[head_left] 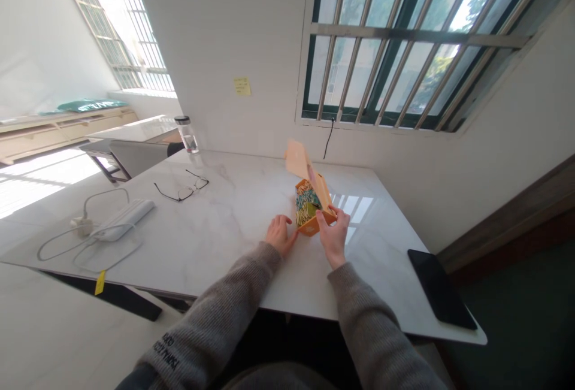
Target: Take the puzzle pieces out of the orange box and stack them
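Note:
A small orange box (309, 227) stands on the white table, its lid (297, 159) raised and tilted back. Inside lie many slender stick-like pieces (305, 203) in cream, teal and green; their exact kind is too small to make out. My right hand (333, 235) pinches the box's right side near the front corner, between thumb and fingers. Beside the front left corner, my left hand (280, 234) lies on the tabletop with its thumb apart from its slightly bent fingers, the thumb at or touching the box.
On the white table (233, 222) lie eyeglasses (184, 191), a white power strip (123, 220) with cables, and a black tablet (440, 288) by the right edge. A clear bottle (188, 138) stands at the back left. The wall and barred window (395, 48) rise behind.

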{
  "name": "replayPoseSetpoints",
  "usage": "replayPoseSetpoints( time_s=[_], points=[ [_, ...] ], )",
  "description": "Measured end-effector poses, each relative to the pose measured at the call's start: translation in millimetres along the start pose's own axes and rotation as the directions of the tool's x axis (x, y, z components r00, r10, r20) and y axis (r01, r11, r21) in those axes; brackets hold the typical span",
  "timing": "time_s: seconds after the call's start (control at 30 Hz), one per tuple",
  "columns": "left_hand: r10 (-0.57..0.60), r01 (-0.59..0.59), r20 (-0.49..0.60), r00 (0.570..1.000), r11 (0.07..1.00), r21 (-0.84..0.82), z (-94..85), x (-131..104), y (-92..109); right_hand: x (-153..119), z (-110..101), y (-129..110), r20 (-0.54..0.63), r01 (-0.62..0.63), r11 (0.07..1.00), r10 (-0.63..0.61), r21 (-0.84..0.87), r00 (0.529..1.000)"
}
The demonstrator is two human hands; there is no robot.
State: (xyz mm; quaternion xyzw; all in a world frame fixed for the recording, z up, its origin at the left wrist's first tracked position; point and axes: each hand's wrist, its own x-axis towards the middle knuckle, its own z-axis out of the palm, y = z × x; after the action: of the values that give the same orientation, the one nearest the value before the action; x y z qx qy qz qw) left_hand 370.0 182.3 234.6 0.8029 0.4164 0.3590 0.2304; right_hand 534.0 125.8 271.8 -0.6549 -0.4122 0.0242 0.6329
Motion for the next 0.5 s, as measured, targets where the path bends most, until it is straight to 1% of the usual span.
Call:
replayPoseSetpoints(
  time_s=[0.03, 0.07, 0.13, 0.2, 0.23, 0.27, 0.3, 0.33, 0.37, 0.43, 0.47, 0.5],
  points=[
    [0.017, -0.017, -0.041, 0.999, 1.000, -0.009, -5.9, 0, -1, -1, 2, -3, 0.008, 0.024, 1.000, -0.024, -0.005, 1.000],
    [0.027, -0.031, -0.070, 0.997, 0.997, -0.069, -12.1, 2, -2, -2, 4, -6, 0.023, 0.049, 0.999, -0.049, -0.006, 0.999],
    [0.018, -0.040, -0.076, 0.997, 0.955, -0.295, -25.4, 10, -4, -5, 10, -12, 0.075, 0.096, 0.995, -0.095, -0.011, 0.993],
    [-0.052, 0.012, -0.057, 0.997, 0.832, -0.555, -39.7, 21, -6, -10, 18, -16, 0.142, 0.149, 0.988, -0.142, -0.043, 0.980],
    [-0.115, 0.048, -0.060, 0.992, 0.758, -0.651, -46.9, 27, -8, -13, 22, -18, 0.172, 0.187, 0.980, -0.173, -0.069, 0.970],
    [-0.189, 0.083, -0.071, 0.979, 0.696, -0.713, -54.2, 33, -11, -15, 27, -19, 0.196, 0.232, 0.968, -0.210, -0.095, 0.958],
    [-0.267, 0.114, -0.089, 0.959, 0.658, -0.744, -61.3, 39, -16, -18, 31, -21, 0.215, 0.281, 0.953, -0.252, -0.116, 0.944],
    [-0.342, 0.145, -0.114, 0.933, 0.646, -0.750, -68.3, 44, -21, -19, 35, -21, 0.235, 0.328, 0.936, -0.292, -0.132, 0.927],
    [-0.402, 0.180, -0.136, 0.905, 0.654, -0.735, -75.1, 48, -27, -21, 39, -22, 0.259, 0.370, 0.918, -0.326, -0.142, 0.909],
    [-0.489, 0.265, -0.178, 0.854, 0.703, -0.660, -88.5, 54, -42, -23, 47, -23, 0.318, 0.440, 0.884, -0.377, -0.157, 0.870],
    [-0.509, 0.301, -0.205, 0.836, 0.738, -0.604, -95.1, 55, -50, -23, 50, -23, 0.353, 0.474, 0.865, -0.397, -0.164, 0.847],
    [-0.505, 0.322, -0.238, 0.830, 0.781, -0.535, -101.7, 55, -59, -24, 54, -24, 0.390, 0.509, 0.844, -0.416, -0.170, 0.821]
  ],
)
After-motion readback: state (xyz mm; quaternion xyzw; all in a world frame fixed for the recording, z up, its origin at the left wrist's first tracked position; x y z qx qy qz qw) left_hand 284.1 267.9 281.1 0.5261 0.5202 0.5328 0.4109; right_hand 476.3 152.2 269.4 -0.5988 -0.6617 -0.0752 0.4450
